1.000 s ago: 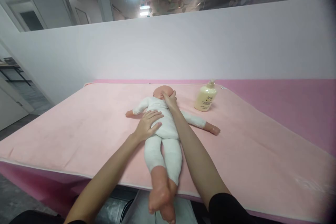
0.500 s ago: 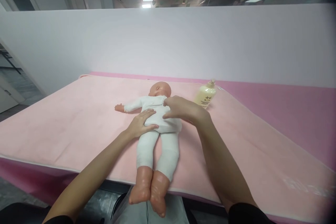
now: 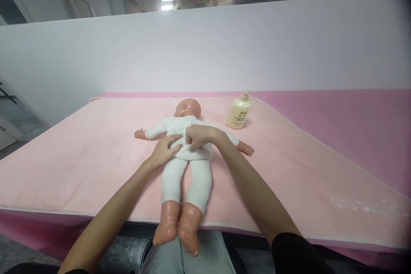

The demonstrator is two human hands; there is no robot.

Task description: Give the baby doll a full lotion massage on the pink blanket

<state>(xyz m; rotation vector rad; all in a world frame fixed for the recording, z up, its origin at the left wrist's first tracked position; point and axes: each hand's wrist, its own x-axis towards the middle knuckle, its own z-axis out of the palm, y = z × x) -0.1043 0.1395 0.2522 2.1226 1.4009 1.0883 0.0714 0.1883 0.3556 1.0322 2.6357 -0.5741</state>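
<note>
Where the pink blanket (image 3: 80, 158) covers the table, a baby doll (image 3: 186, 154) lies on its back, dressed in a white suit. Long axis runs away from the person: head at the far end, bare feet hanging just past the near edge of the table, above the person's lap. Arms spread out to either side.

Left to right:
- doll's one arm, stretched toward the left, small hand resting on the blanket
- left hand (image 3: 165, 150), open and flat, fingers laid on the doll's belly at its left flank; not gripping, only resting or pressing
- right hand (image 3: 197, 137), fingers curled downward and bunched at the middle of the doll's torso; it seems to pinch the white cloth there, though whether cloth is truly caught between the fingers cannot be told
- doll's other arm, reaching out past the right forearm toward the right
- pump bottle (image 3: 238, 112) of pale yellow lotion, upright on the blanket, well apart from both hands, beyond the doll's right-side arm

Both hands meet on the torso, nearly touching each other. The right hand sits slightly farther up the body, nearer the chest; the left hand sits lower and to the side. A plain pale wall (image 3: 224, 43) stands behind the table
</note>
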